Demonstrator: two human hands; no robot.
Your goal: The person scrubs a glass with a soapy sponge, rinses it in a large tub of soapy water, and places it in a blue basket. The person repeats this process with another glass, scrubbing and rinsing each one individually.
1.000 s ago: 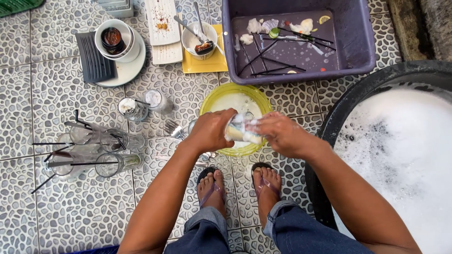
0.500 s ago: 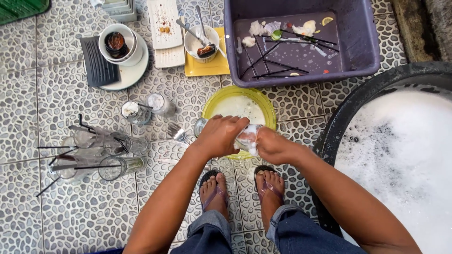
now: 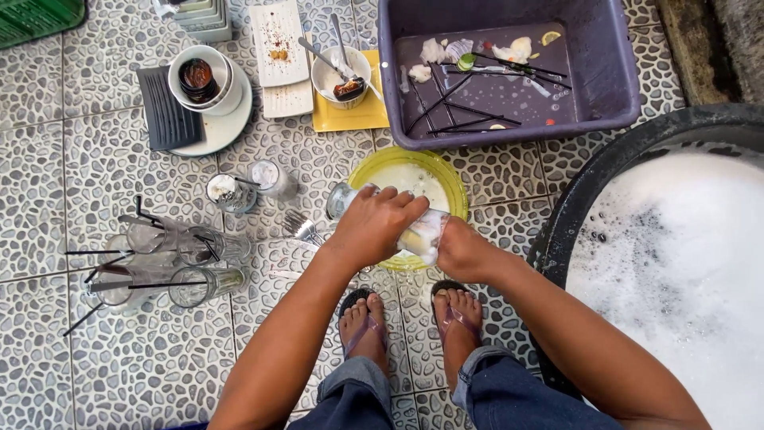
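- While the left hand (image 3: 374, 227) wraps its grip around a clear drinking glass (image 3: 350, 201) lying on its side over the yellow bowl (image 3: 450, 179), the right hand (image 3: 461, 251) is clenched at the glass's open end, pressing a soapy sponge (image 3: 422, 236) into it.
- To wash it well, I judge the left hand should clasp the slippery glass firmly near its base while the right twists the sponge all round the inner wall, keeping both above the yellow bowl so drips fall into it.
- Just right of the yellow bowl sits a large black tub (image 3: 589, 191) full of foam.
- Beyond the yellow bowl lies a purple basin (image 3: 605, 72) holding black straws and food scraps.
- Left of the yellow bowl lie a fork (image 3: 301, 227), two small glasses (image 3: 247, 185), and farther left a cluster of tall glasses with black straws (image 3: 159, 259) on the tiled floor (image 3: 48, 183).
- Up and left of the yellow bowl wait a white bowl with spoons (image 3: 338, 76) on a yellow plate, a white rectangular dish (image 3: 278, 56), and stacked cups on a white plate (image 3: 203, 95).
- Nothing blocks the hands, though the fork and the small glasses lie close to the left elbow's path, as do the sandalled feet (image 3: 406, 318) beneath.
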